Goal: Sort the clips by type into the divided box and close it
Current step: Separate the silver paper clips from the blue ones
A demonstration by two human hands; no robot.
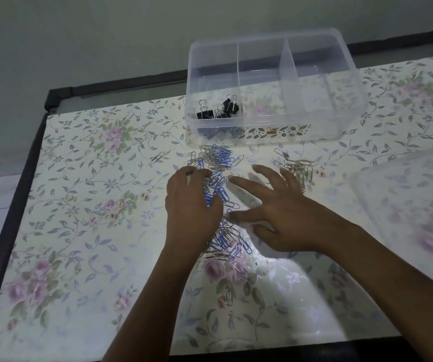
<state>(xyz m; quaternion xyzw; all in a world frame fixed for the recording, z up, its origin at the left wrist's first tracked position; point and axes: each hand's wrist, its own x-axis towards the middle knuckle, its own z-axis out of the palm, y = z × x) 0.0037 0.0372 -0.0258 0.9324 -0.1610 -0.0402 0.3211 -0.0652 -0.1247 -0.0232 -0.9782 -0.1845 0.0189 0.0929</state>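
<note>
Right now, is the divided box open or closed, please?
Open: the divided box has no lid on it; the lid lies apart to its right.

The counter (92, 178) is cream, patterned with pink roses, grey-green leaves and blue-grey vines inside a dark frame, the box (361, 100) clear with a leaf-print band, the binder clips (219, 109) black with silver handles, the paper clips (218, 163) mixed blue and silver, the smaller heap (297, 167) all silver.

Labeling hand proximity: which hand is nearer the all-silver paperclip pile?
Right. The right hand reaches the silver pile at its left edge; the left hand sits further left, on the mixed pile.
</note>
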